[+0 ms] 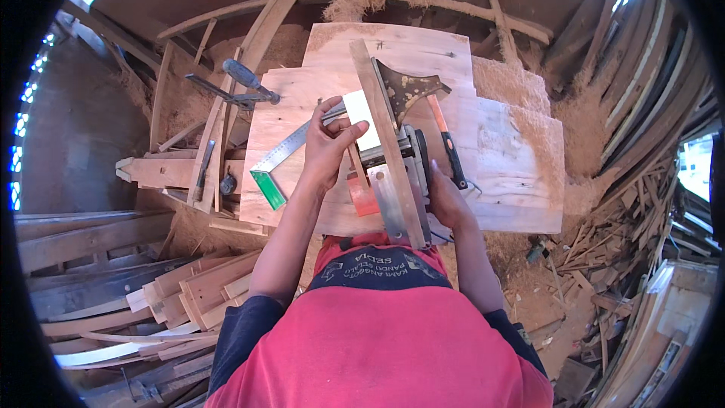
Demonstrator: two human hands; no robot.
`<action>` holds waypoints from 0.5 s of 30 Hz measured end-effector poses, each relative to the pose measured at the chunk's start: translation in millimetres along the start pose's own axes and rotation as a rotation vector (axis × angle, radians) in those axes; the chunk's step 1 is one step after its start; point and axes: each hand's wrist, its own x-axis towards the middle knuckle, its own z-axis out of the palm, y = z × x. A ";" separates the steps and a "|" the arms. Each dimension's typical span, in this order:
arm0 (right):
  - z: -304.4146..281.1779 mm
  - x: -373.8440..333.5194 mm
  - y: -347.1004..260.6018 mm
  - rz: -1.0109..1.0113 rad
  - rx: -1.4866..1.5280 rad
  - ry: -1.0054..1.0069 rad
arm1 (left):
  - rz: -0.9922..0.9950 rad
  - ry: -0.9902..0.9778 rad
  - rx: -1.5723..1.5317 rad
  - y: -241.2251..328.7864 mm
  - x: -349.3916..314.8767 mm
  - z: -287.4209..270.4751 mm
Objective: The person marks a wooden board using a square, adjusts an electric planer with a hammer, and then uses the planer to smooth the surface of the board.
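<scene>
My left hand [330,143] pinches a flat white piece [362,112] between thumb and fingers, over the plywood worktop. My right hand [451,202] grips the side of a dark tool with a metal body and a rounded black edge [421,153]; its fingers are partly hidden, and I cannot tell the tool's exact kind. A long wooden strip [389,136] lies across the tool, between my hands. Under the strip is a handsaw with a worn brown handle [411,91]. A try square with a green stock [268,190] lies beside my left forearm.
An orange and black handled tool [448,143] lies right of the saw handle. A blue-handled clamp [243,75] stands at the worktop's left edge. Sawdust covers parts of the plywood [513,174]. Stacked boards [204,295] lie at left, scrap wood [604,249] at right.
</scene>
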 end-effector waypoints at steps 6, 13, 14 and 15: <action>-15.3 11.7 34.2 -0.141 -0.164 0.045 | 0.009 0.030 0.014 -7.5 2.2 -5.0; -11.6 -0.1 32.7 -0.027 -0.188 -0.102 | 0.060 0.035 -0.252 -6.9 -2.3 -8.6; -8.0 0.7 35.3 -0.020 0.093 -0.103 | 0.068 0.000 -0.271 -4.5 0.7 -11.9; 0.9 -3.3 28.0 -0.015 0.092 -0.104 | 0.066 -0.035 -0.346 1.4 -2.3 -12.0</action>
